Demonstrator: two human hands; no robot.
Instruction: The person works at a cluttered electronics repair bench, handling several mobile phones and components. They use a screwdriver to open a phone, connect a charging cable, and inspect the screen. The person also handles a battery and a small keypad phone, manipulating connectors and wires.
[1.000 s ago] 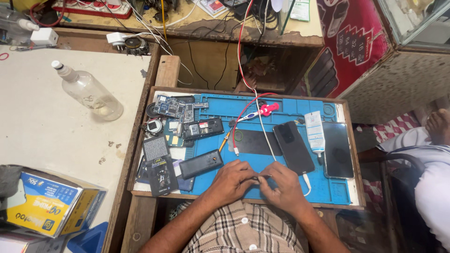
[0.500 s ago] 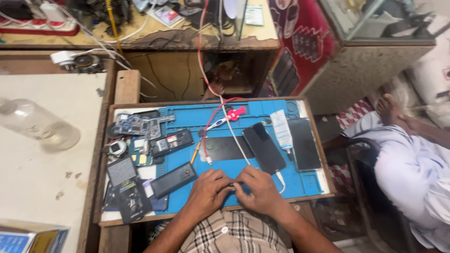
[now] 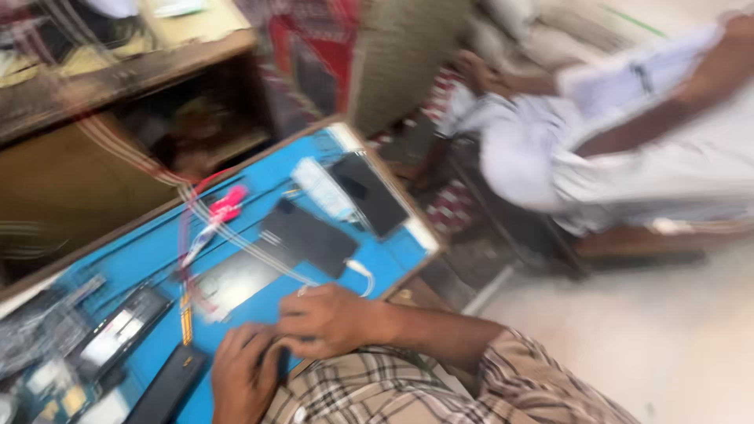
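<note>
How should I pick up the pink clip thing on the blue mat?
Probably pinch the pink clip across its narrow sides, coming straight down from above. It lies flat on the blue mat, and thin wires run from it toward the hands, so a sideways reach would likely snag them. The picture is blurred, so its exact shape is hard to tell.

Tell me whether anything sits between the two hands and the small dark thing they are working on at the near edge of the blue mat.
Nothing visible does. The left hand and right hand both close directly on the small dark thing, which is too blurred to identify.
</note>
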